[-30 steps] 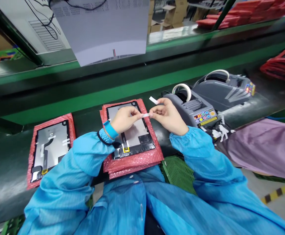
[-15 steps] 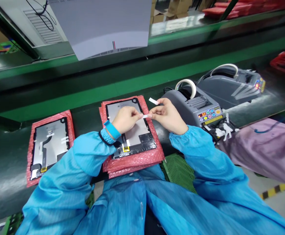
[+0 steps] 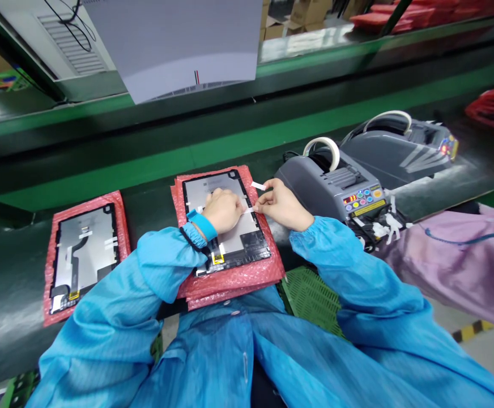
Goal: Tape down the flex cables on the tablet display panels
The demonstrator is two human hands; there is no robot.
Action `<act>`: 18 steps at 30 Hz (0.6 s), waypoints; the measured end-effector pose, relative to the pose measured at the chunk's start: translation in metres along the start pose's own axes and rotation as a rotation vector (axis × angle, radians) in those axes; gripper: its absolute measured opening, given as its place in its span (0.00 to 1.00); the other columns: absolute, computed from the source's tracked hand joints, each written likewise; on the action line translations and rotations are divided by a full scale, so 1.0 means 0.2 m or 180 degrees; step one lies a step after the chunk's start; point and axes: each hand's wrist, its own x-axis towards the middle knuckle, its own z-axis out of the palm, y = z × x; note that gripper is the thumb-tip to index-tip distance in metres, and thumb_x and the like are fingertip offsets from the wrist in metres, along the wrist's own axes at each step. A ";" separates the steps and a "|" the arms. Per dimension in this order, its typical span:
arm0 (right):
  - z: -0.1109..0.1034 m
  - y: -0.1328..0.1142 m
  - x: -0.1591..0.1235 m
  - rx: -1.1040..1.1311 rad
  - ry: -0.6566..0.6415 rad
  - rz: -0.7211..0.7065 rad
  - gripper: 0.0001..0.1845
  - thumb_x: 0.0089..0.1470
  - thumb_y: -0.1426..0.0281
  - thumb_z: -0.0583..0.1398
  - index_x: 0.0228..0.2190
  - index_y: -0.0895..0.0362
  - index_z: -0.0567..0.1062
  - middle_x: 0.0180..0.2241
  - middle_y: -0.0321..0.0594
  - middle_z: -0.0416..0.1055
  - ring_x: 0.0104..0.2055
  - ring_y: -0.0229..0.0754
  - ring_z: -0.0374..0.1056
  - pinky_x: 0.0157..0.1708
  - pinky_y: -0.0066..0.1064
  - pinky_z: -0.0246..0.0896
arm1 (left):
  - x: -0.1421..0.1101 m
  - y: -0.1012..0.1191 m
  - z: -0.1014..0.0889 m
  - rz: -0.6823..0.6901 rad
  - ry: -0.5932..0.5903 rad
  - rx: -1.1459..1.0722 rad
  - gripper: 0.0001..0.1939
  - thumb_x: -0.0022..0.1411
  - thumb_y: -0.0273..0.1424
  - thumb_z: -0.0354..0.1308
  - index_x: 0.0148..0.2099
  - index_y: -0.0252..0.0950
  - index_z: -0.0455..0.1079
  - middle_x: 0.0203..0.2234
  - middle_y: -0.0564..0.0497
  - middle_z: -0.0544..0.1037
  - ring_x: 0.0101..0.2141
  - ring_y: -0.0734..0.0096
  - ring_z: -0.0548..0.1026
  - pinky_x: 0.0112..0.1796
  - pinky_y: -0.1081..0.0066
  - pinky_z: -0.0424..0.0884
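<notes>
A tablet-sized display panel [image 3: 242, 231] lies back side up on red bubble-wrap bags [image 3: 268, 272]. Above its right edge, a short strip of white tape [image 3: 249, 210] stretches between my two hands. My left hand [image 3: 224, 211] rests over the panel with curled fingers, its fingertips at the tape's left end. My right hand [image 3: 285, 205] pinches the right end between thumb and finger. A second tape strip [image 3: 258, 186] sticks out from the upper fingers of my right hand. The left fingertips are partly hidden.
Another panel [image 3: 96, 255] on red bubble wrap lies at left. Two grey tape dispensers [image 3: 315, 184] [image 3: 400, 150] stand at right, tape scraps [image 3: 389, 224] beside the nearer one. A green crate [image 3: 310, 297] sits below the table edge. A person's pink sleeve [image 3: 455, 255] is at right.
Both hands have come slightly down and toward the panel with the tape strip. My left hand has turned over, knuckles up, and moved closer to the panel surface.
</notes>
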 end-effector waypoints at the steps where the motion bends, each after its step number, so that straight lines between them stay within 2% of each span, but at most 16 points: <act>1: 0.00 0.00 0.00 -0.0016 -0.0001 0.0011 0.25 0.38 0.78 0.62 0.33 0.52 0.54 0.19 0.26 0.69 0.24 0.38 0.68 0.28 0.29 0.60 | 0.00 0.00 0.00 -0.0010 -0.0013 -0.0003 0.13 0.64 0.33 0.51 0.35 0.36 0.75 0.40 0.44 0.77 0.47 0.55 0.69 0.47 0.58 0.63; 8: 0.00 -0.01 0.01 0.0037 -0.0101 0.0056 0.25 0.36 0.80 0.62 0.32 0.51 0.54 0.18 0.26 0.68 0.23 0.37 0.67 0.27 0.28 0.58 | 0.00 -0.01 0.03 0.0059 0.0072 -0.0063 0.13 0.63 0.33 0.51 0.31 0.35 0.74 0.37 0.42 0.76 0.46 0.51 0.68 0.46 0.55 0.61; 12: 0.02 0.03 0.01 0.0358 -0.0167 0.0092 0.27 0.34 0.78 0.64 0.32 0.52 0.55 0.18 0.22 0.62 0.22 0.34 0.61 0.26 0.26 0.56 | 0.00 0.00 0.03 0.0094 0.0147 -0.0034 0.13 0.62 0.33 0.52 0.28 0.35 0.72 0.35 0.41 0.76 0.45 0.50 0.68 0.45 0.54 0.61; 15: 0.03 0.09 0.01 0.0856 -0.0049 0.0393 0.32 0.30 0.74 0.67 0.34 0.51 0.55 0.19 0.19 0.56 0.21 0.32 0.57 0.25 0.25 0.55 | -0.01 0.00 0.04 0.0027 0.0185 -0.0001 0.11 0.61 0.35 0.54 0.29 0.35 0.71 0.36 0.40 0.75 0.45 0.49 0.68 0.46 0.53 0.61; 18: 0.03 0.14 0.01 0.1183 -0.0039 0.0705 0.35 0.28 0.70 0.69 0.36 0.51 0.55 0.22 0.21 0.57 0.23 0.33 0.58 0.27 0.27 0.56 | 0.00 -0.03 0.04 -0.0094 0.0297 -0.0034 0.09 0.59 0.36 0.57 0.32 0.35 0.70 0.37 0.41 0.76 0.45 0.50 0.68 0.46 0.54 0.61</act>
